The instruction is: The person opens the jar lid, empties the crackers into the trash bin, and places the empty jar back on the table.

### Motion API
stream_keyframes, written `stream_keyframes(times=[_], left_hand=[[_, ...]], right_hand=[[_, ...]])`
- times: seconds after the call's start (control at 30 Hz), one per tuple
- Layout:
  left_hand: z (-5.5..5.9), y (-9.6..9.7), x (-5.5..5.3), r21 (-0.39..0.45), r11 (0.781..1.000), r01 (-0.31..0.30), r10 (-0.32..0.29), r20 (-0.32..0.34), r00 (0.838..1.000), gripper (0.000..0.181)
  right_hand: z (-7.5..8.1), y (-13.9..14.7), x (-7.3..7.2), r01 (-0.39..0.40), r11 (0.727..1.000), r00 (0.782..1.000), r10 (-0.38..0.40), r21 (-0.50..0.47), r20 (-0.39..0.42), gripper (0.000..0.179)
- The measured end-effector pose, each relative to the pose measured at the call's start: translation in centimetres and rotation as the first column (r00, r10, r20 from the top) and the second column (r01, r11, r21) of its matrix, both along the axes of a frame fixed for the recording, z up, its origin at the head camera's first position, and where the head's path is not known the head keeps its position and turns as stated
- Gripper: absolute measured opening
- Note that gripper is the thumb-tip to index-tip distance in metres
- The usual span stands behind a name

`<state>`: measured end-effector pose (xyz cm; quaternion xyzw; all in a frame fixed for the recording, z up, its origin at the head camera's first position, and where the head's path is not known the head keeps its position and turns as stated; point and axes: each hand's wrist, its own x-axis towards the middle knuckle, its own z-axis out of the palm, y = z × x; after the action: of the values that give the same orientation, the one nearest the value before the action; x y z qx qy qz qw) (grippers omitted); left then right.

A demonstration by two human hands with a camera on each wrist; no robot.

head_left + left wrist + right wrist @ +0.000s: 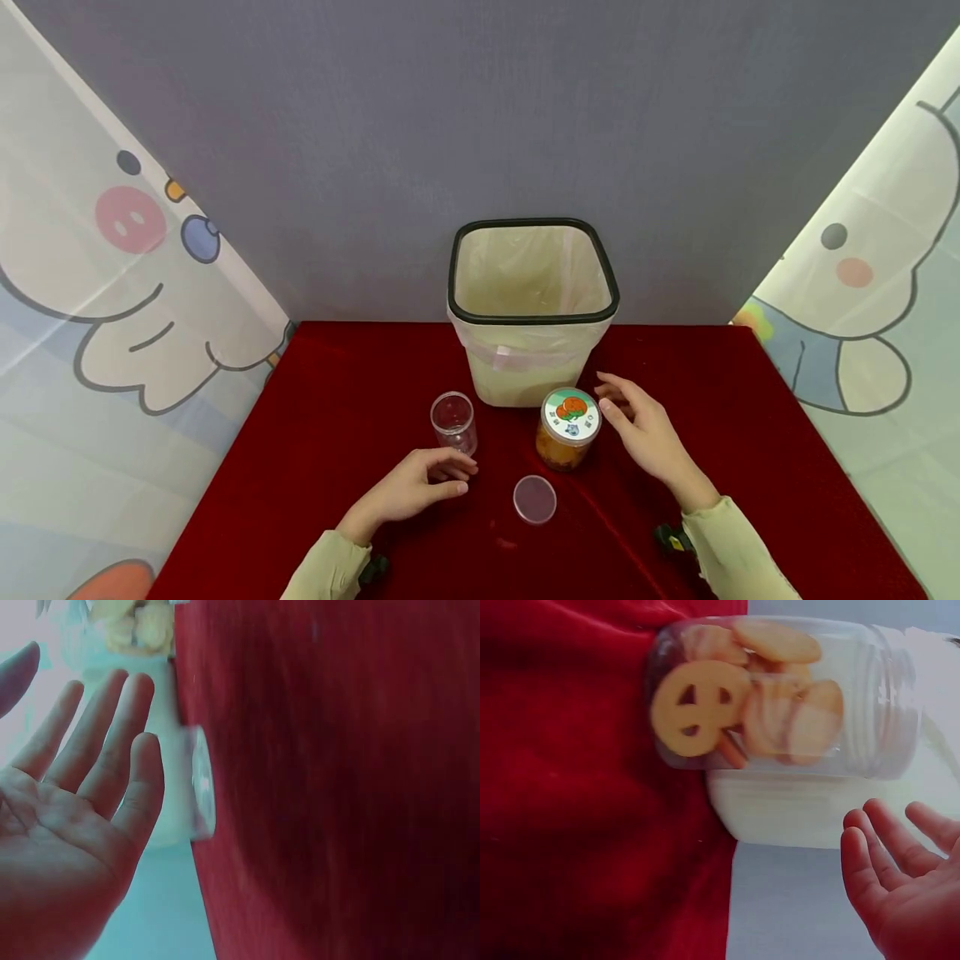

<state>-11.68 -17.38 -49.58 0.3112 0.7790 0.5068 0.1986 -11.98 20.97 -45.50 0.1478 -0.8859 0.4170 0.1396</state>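
Observation:
A clear jar of cookies point(561, 450), topped by a lid with an orange fruit picture point(572, 414), stands upright in front of the bin. Just right of it is my right hand point(647, 429), apart from the jar in the right wrist view, fingers loosely bent and holding nothing. To the left stands a clear, uncovered jar point(454, 425) with nothing visible inside. My left hand point(412, 485) hovers at its near side with relaxed fingers; the left wrist view shows a bare palm point(67, 832). Between the hands, a round translucent lid point(535, 500) lies flat on the cloth.
A cream bin point(517, 379) with a black rim and plastic liner stands behind the jars, near the grey back wall point(360, 167). Red cloth point(337, 400) covers the table. Cartoon-printed sheets point(67, 350) hang at both sides.

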Motion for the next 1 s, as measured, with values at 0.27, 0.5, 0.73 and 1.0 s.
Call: stream_keyframes(times=[0.27, 0.5, 0.73, 1.0], left_hand=[[0.0, 3.0, 0.4, 0.034, 0.999, 0.041, -0.043, 0.044, 0.998, 0.041], [0.3, 5.4, 0.3, 0.060, 0.998, 0.004, -0.005, 0.012, 1.000, 0.051], [0.4, 7.7, -0.2, 0.126, 0.991, -0.035, 0.036, -0.004, 0.999, 0.064], [1.0, 10.4, -0.9, 0.214, 0.972, -0.100, 0.103, 0.001, 0.995, 0.070]], right_hand=[[-1.5, -0.1, 0.6, -0.147, 0.988, 0.989, 0.148, -0.036, 0.005, 0.059], [-2.4, -0.6, 0.7, -0.193, 0.980, 0.977, 0.197, -0.056, 0.079, 0.083], [-3.2, -0.8, 0.3, -0.187, 0.969, 0.958, 0.215, -0.159, 0.187, 0.105], [-4.2, -0.9, -0.2, -0.195, 0.950, 0.933, 0.256, -0.242, 0.254, 0.105]])
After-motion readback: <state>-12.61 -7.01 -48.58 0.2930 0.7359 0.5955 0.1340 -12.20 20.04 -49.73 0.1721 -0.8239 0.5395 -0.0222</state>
